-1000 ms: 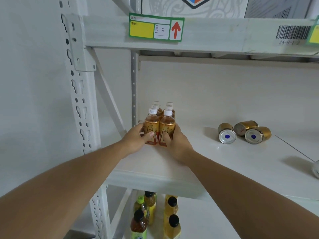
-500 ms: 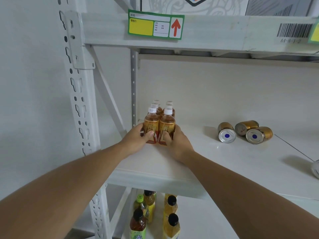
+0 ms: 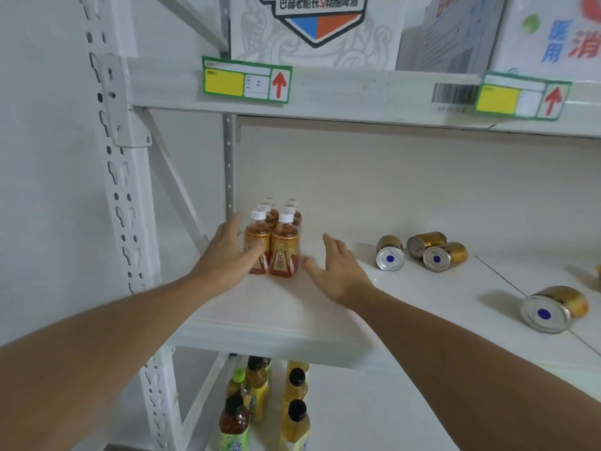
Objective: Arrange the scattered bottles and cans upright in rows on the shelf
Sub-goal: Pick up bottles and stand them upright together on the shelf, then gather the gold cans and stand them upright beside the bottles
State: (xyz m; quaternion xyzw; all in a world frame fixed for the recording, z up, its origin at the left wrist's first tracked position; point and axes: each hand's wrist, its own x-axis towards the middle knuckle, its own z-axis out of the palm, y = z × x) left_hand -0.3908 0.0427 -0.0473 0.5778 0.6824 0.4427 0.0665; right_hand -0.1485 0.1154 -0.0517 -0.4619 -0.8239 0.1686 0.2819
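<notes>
On smooth shelf [image 3: 292, 307]: ribbed plastic bottles [image 3: 274, 242], cylindrical cans [image 3: 422, 252].

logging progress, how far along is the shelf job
Done: six white-capped tea bottles stand upright in two rows at the shelf's left end. In hand: nothing; left hand touches the block, right hand is open beside it. Left: four gold cans lie on their sides.
</notes>
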